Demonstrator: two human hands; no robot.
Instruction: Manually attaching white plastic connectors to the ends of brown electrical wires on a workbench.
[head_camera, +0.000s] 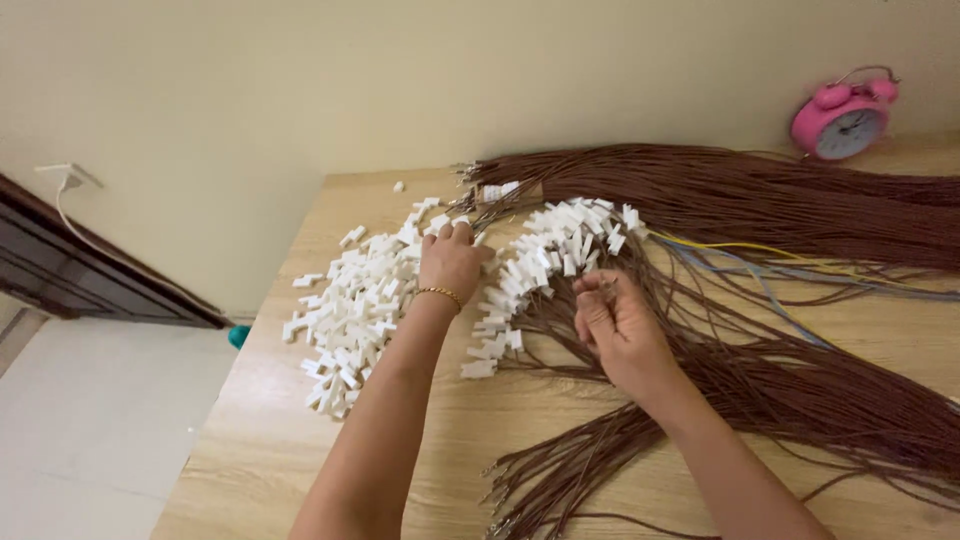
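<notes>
Overhead, wooden table against cream wall

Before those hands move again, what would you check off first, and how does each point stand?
1. Left hand reaches the loose white plastic connectors: ok, it rests on the heap.
2. Right hand holds a brown wire: ok, fingers are pinched on wire ends.
3. Left hand has picked one connector: cannot tell, fingers are hidden.
4. Loose connectors all sit on the wooden table: ok, though some lie near its left edge.
5. Pink alarm clock is out of the way: ok, far back by the wall.
</notes>
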